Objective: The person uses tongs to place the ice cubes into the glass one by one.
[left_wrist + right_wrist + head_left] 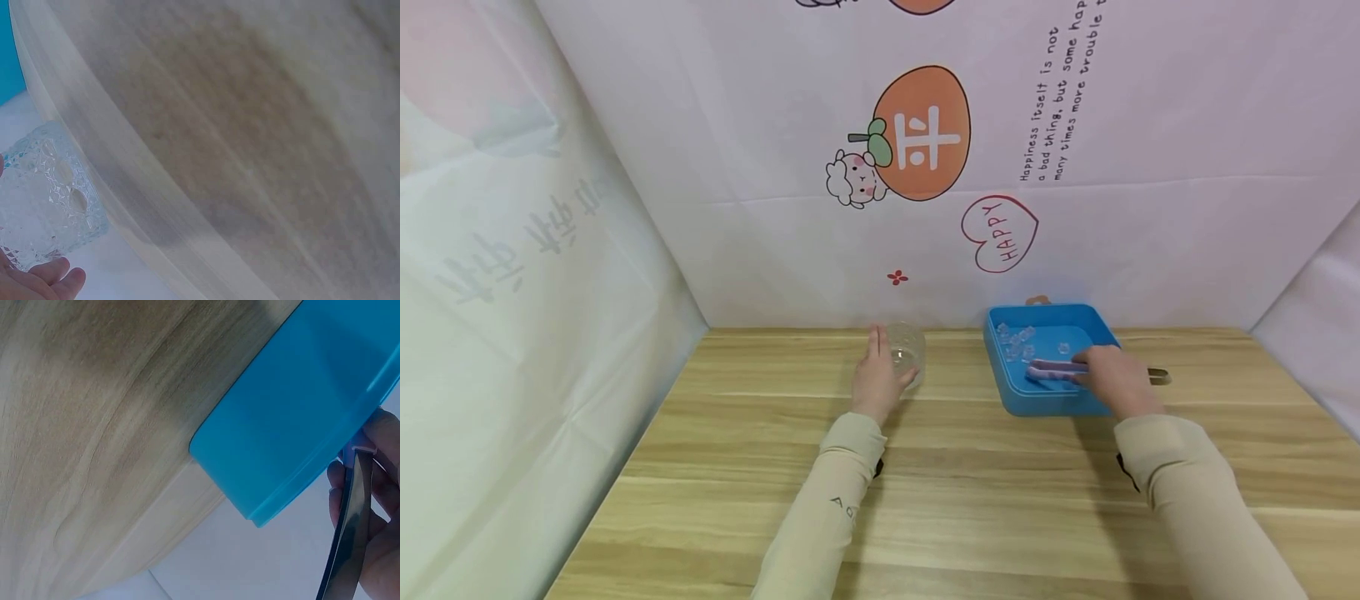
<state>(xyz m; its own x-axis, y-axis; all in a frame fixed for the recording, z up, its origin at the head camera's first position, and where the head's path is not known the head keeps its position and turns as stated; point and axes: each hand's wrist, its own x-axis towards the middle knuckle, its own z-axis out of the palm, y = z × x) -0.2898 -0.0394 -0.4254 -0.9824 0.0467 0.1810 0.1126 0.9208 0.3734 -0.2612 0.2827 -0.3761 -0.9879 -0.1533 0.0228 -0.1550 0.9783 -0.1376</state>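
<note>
Gripping tongs (pixel 1056 365), right hand (pixel 1116 379) over blue box (pixel 1052 405) of clear pieces (pixel 1015 342), left hand (pixel 876 379) curled round glass (pixel 907 346), printed backdrop (pixel 775 167) behind.

Cream left sleeve (pixel 811 521), dark lettering (pixel 843 507) (partly visible); cream right sleeve (pixel 1213 504); wide cuffs (pixel 854 437); black strap (pixel 1127 472) under each.

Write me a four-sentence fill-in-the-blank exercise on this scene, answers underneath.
1. The left hand holds the clear cup, which is on the ____ side of the box in the head view.
2. The tongs are held in the ____ hand.
3. The box, in which small clear pieces lie, is coloured ____.
4. The word inside the red heart on the backdrop reads ____.

Missing words: left; right; blue; HAPPY.
</note>
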